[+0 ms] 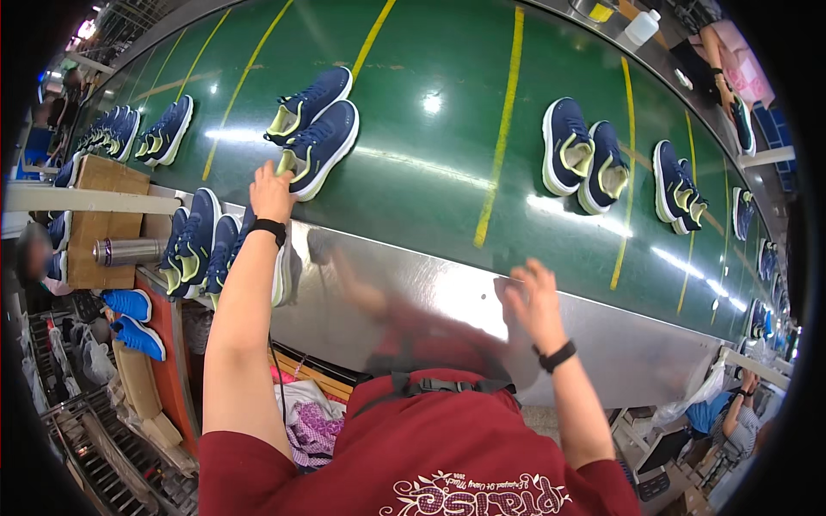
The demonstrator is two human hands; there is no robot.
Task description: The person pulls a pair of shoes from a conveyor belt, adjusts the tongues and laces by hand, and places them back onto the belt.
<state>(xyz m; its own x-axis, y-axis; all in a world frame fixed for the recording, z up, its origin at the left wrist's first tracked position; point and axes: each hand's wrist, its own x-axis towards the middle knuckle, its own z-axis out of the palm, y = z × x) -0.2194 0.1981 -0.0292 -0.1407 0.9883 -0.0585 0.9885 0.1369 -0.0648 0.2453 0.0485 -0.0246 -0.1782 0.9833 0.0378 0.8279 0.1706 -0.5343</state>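
Head view: the left hand point(271, 191) reaches to the heel of a navy shoe point(331, 142), its fingertips touching the padded, lime-lined collar; how firmly they close on it, I cannot tell. This shoe rests on the left part of a smooth green belt point(430, 172), toe pointing far and right, its thick white sole rounded up at the tip. Its matching shoe point(327, 86) lies just beyond, in the same knitted-looking dark blue fabric with laces on top. Narrow yellow stripes point(508, 112) cross the belt, and its glossy surface throws back pale streaks of light.

Farther right on the belt, another navy pair point(565, 138) sits with toes far and lime-edged openings near. The right hand point(538, 301) is well apart from every shoe, holding nothing, its fingers spread and softly curved above the polished metal apron point(413, 275) along the near edge.

At near left, more navy shoes point(202, 232) crowd beside the left forearm. Next to them are a brushed, cylindrical steel flask point(129, 251) and a flat-sided brown cardboard box point(107, 228); nearer still are two bright blue shoes point(138, 340) with lightly textured uppers.
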